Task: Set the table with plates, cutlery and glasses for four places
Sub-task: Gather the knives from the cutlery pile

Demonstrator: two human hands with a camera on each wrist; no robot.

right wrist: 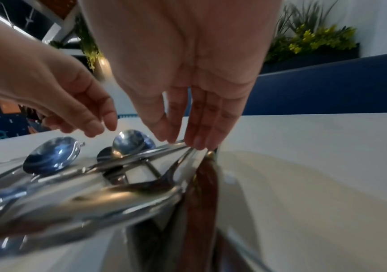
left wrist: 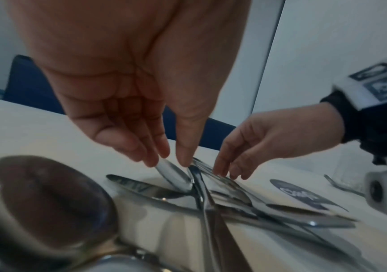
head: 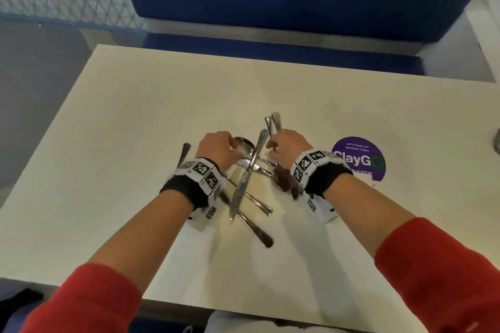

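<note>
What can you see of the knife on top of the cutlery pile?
The knife is shiny, one-piece steel as it looks, with a long plain blade and a rounded handle end. It lies across the top of the cutlery pile on the table, blade towards the person, handle tilted up and away between the left hand and right hand. Whether either hand touches it is unclear.

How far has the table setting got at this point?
Early stage. Done: only the cutlery pile has reached the table. In hand: the left hand pinches a spoon and the right hand pinches handles, sorting. Left: no plates, glasses or laid places show.
</note>
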